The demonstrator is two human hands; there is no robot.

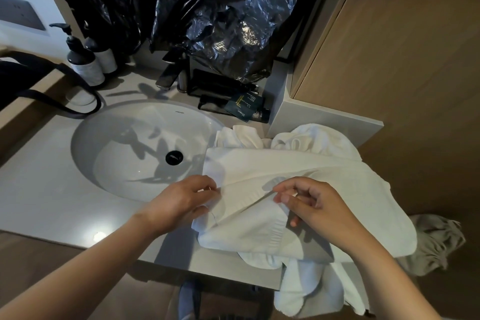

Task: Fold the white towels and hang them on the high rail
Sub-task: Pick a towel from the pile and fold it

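1 white towel [298, 163], L hand [181, 200] + R hand [319, 202] pinching, overlaps sink [109, 135] rim.

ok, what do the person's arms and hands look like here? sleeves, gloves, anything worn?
No gloves on the left hand or the right hand, and no rings show. Neither wrist carries a watch or band. The left forearm and right forearm are uncovered down to the frame edge, so no sleeves are in view. The nails on the fingers look short and unpainted.

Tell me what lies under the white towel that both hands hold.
Under the towel, more white towels show, hanging off the counter. The towel covers their upper parts.
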